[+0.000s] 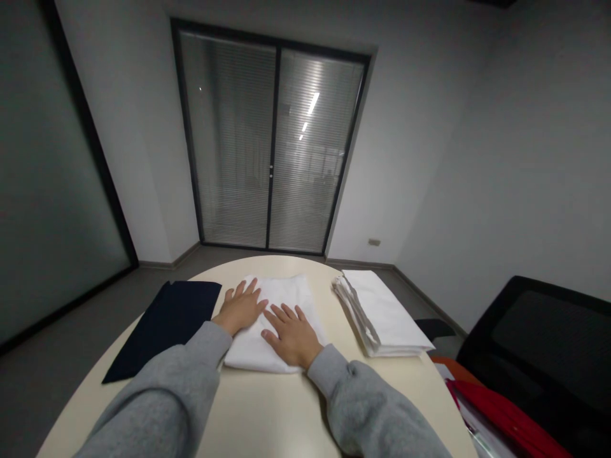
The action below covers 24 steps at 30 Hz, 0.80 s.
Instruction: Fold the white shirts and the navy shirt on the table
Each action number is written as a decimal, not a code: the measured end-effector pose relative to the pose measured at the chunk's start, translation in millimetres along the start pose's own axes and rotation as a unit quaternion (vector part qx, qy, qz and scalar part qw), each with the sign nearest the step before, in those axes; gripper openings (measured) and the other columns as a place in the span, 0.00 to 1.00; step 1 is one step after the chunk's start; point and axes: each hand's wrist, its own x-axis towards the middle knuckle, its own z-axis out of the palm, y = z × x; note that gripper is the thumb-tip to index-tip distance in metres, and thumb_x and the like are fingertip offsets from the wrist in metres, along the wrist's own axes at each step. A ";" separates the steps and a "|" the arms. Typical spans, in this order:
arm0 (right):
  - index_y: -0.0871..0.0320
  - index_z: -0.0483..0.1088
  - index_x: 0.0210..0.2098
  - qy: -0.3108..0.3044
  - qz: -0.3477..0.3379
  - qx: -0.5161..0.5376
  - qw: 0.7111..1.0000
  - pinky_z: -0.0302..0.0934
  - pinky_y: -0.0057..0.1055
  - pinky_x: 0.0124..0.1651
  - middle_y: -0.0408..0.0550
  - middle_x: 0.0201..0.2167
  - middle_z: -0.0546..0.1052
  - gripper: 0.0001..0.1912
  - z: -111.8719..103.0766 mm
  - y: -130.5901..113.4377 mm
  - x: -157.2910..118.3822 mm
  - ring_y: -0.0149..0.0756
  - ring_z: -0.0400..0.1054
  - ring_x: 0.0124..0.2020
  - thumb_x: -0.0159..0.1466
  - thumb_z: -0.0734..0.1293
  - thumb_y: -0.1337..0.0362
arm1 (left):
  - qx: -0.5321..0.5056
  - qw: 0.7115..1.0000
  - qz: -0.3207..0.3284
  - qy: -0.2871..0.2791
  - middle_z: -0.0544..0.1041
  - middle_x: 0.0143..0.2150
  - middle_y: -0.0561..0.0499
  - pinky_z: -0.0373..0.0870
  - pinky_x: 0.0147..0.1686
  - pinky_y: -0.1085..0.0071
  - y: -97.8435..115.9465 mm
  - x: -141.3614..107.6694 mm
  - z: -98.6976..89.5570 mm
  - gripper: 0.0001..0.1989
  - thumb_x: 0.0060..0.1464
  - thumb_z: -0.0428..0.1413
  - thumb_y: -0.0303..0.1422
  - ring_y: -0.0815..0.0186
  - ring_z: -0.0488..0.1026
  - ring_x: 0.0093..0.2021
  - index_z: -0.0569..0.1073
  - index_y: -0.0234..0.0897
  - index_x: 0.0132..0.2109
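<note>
A folded white cloth (pixel 260 352) lies flat on the round cream table (pixel 260 413) in front of me. My left hand (pixel 241 306) rests palm down on its upper left part, fingers spread. On its middle right lies my right hand (pixel 292 335), also flat with the fingers apart. The thumbs of both hands point inward, and the hands sit close together. Neither hand grips anything. Part of the cloth is hidden under the hands and the grey sleeves.
Dark navy folded fabric (pixel 165 327) lies at the table's left edge. A thick stack of folded white fabric (pixel 386 312) stands on the right. Beyond the right edge are a black mesh chair (pixel 544 337) and a red item (pixel 501 407). Glass doors (pixel 272 146) are behind.
</note>
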 end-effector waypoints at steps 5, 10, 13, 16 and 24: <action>0.49 0.59 0.72 0.041 0.029 -0.017 0.999 0.38 0.53 0.75 0.46 0.73 0.61 0.27 3.6 1.4 -0.7 0.45 0.50 0.75 0.77 0.50 0.53 | -0.034 0.990 0.139 -0.006 0.57 0.76 0.53 0.42 0.73 0.52 9.7 -80.4 11.3 0.28 0.71 0.44 0.46 0.56 0.49 0.77 0.61 0.53 0.74; 0.48 0.58 0.73 0.052 0.085 -0.042 0.994 0.35 0.60 0.74 0.44 0.74 0.59 0.28 9.6 -5.4 -16.6 0.51 0.47 0.76 0.76 0.51 0.53 | -0.015 0.991 0.111 -0.066 0.53 0.78 0.51 0.41 0.74 0.47 -4.7 -126.7 13.2 0.30 0.72 0.39 0.46 0.55 0.46 0.78 0.57 0.45 0.76; 0.50 0.57 0.73 0.043 0.094 -0.043 0.994 0.35 0.62 0.74 0.46 0.75 0.57 0.29 13.0 -22.8 -45.2 0.55 0.46 0.76 0.75 0.53 0.52 | -0.023 0.989 0.119 -0.085 0.54 0.78 0.51 0.41 0.74 0.46 -6.1 -154.2 2.2 0.29 0.73 0.39 0.45 0.54 0.47 0.78 0.58 0.45 0.75; 0.50 0.55 0.74 0.032 0.080 -0.030 0.996 0.35 0.63 0.74 0.48 0.75 0.57 0.31 15.7 -44.5 -91.4 0.57 0.45 0.76 0.75 0.54 0.51 | -0.047 0.983 0.156 -0.080 0.66 0.73 0.49 0.52 0.71 0.50 -1.6 -186.6 -15.8 0.26 0.72 0.42 0.46 0.53 0.60 0.73 0.69 0.48 0.69; 0.50 0.66 0.67 -0.108 -0.083 -0.025 0.990 0.55 0.64 0.66 0.55 0.68 0.69 0.32 -32.7 -76.1 -139.6 0.64 0.61 0.68 0.67 0.66 0.48 | -0.025 0.990 0.139 -0.026 0.64 0.73 0.43 0.51 0.70 0.48 35.3 -157.1 -34.3 0.30 0.69 0.48 0.49 0.48 0.59 0.72 0.66 0.42 0.71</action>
